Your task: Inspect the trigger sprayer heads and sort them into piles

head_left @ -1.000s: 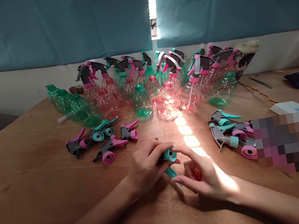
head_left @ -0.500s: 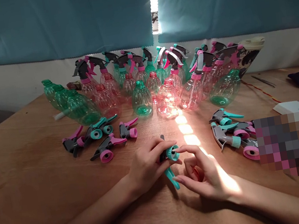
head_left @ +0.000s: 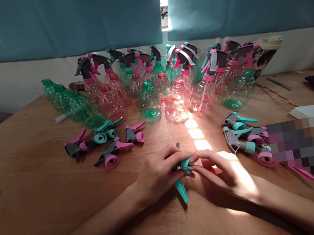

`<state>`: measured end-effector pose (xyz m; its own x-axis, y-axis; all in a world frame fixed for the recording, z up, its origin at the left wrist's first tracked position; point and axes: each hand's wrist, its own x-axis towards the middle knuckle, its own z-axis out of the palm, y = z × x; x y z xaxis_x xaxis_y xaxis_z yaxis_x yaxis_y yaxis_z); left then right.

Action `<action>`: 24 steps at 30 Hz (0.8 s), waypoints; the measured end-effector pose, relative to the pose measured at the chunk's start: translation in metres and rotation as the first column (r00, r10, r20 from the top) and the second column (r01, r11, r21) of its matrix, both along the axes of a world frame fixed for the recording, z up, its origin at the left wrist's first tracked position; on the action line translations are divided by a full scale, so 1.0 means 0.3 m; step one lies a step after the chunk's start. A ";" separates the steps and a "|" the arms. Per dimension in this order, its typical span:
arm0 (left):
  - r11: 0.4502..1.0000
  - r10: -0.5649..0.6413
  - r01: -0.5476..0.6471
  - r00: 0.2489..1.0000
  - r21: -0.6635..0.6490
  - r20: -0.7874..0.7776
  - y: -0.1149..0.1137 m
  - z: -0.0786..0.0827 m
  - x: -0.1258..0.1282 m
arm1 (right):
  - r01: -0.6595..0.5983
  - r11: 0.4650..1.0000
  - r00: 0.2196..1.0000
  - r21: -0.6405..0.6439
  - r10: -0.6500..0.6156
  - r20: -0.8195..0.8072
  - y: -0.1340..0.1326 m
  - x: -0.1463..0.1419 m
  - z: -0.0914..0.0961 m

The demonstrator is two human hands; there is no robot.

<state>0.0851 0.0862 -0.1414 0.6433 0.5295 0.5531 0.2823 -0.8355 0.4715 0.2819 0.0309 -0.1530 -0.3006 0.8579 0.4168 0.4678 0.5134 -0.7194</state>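
Observation:
My left hand [head_left: 161, 174] grips a grey trigger sprayer head with a teal collar [head_left: 186, 165], and its teal trigger [head_left: 181, 191] hangs down towards the wooden table. My right hand [head_left: 223, 174] meets it from the right, with the fingertips against the collar. Most of the grey body is hidden by my fingers. A small reddish bit shows under my right fingers, too hidden to name. Straight ahead stand a clear pink bottle [head_left: 176, 103] and a green bottle [head_left: 149, 102], both without heads.
Several bottles with pink or teal heads crowd the back of the wooden table [head_left: 35, 187]. Loose sprayer heads lie in groups at left [head_left: 105, 141] and right [head_left: 238, 131]. A pixelated patch [head_left: 311, 151] covers the right side. Blue curtains [head_left: 55, 22] hang behind.
My hands have drawn closer together, with my right fingers now around the teal collar. The sprayer head has shifted slightly right, and the whole view has tilted a little.

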 end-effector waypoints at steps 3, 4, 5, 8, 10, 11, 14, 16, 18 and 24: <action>1.000 -0.019 0.019 1.000 0.008 -0.008 0.001 -0.005 0.000 | -0.028 0.997 0.999 0.071 0.026 0.037 0.005 0.007 0.014; 1.000 -0.029 0.029 1.000 0.010 -0.010 0.001 -0.005 0.000 | -0.047 0.995 0.998 0.089 0.044 0.038 0.007 0.009 0.019; 0.999 -0.038 0.038 0.999 0.011 -0.010 0.001 -0.005 0.001 | -0.066 0.993 0.997 0.101 0.063 0.037 0.010 0.011 0.024; 0.999 -0.040 0.040 0.999 -0.004 -0.028 -0.002 0.001 0.004 | -0.090 0.994 0.996 0.067 0.089 0.025 0.016 0.016 0.036; 0.999 -0.039 0.038 0.998 -0.022 -0.052 0.000 0.008 0.003 | -0.077 0.997 0.997 -0.005 0.077 0.023 0.016 0.018 0.041; 0.999 -0.037 0.035 0.997 -0.031 -0.069 0.004 0.013 0.001 | -0.064 0.997 0.998 -0.037 0.065 0.023 0.014 0.018 0.043; 0.998 0.037 -0.043 0.993 -0.048 -0.111 0.026 0.029 -0.017 | -0.011 0.997 0.999 -0.071 0.014 0.032 0.004 0.021 0.045; 0.986 0.156 -0.161 0.983 -0.048 -0.101 0.047 0.037 -0.034 | 0.008 0.999 0.999 -0.044 -0.006 0.046 -0.001 0.027 0.044; 0.967 0.247 -0.251 0.967 -0.053 -0.068 0.066 0.042 -0.049 | 0.001 1.000 0.997 0.009 -0.001 0.078 -0.001 0.033 0.038; 0.974 0.219 -0.220 0.975 -0.047 -0.029 0.071 0.042 -0.057 | 0.112 0.990 0.974 0.085 -0.127 0.189 0.036 0.041 0.005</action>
<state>0.0680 0.1075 -0.1289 0.5210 0.6856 0.5084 0.4677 -0.7276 0.5019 0.2943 0.0418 -0.1515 -0.2789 0.8616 0.4242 0.6555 0.4936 -0.5715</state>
